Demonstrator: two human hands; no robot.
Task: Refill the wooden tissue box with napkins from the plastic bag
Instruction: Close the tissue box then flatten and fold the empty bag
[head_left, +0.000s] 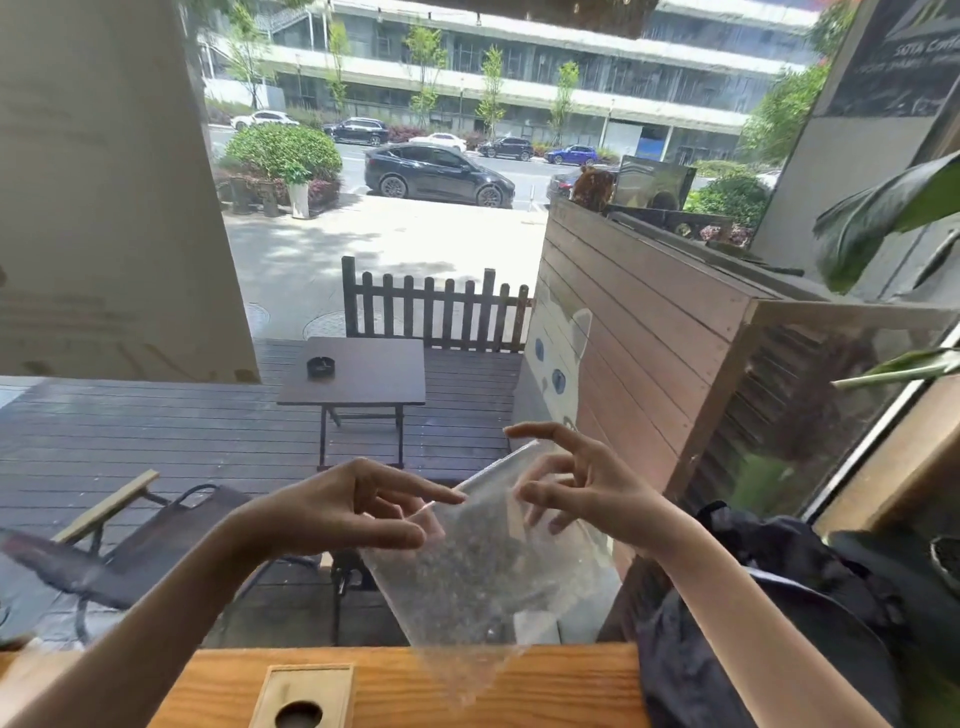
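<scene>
Now, with the bag (483, 571) hanging above the bench (561, 686) beside the box (311, 683), left grip (332, 512) pinching its rim, right grip (587, 493) splayed, hold unclear, best spread the mouth wide before reaching in.

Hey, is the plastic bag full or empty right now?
Looks empty: the plastic bag is flat and see-through, with no napkins visible inside.
</scene>
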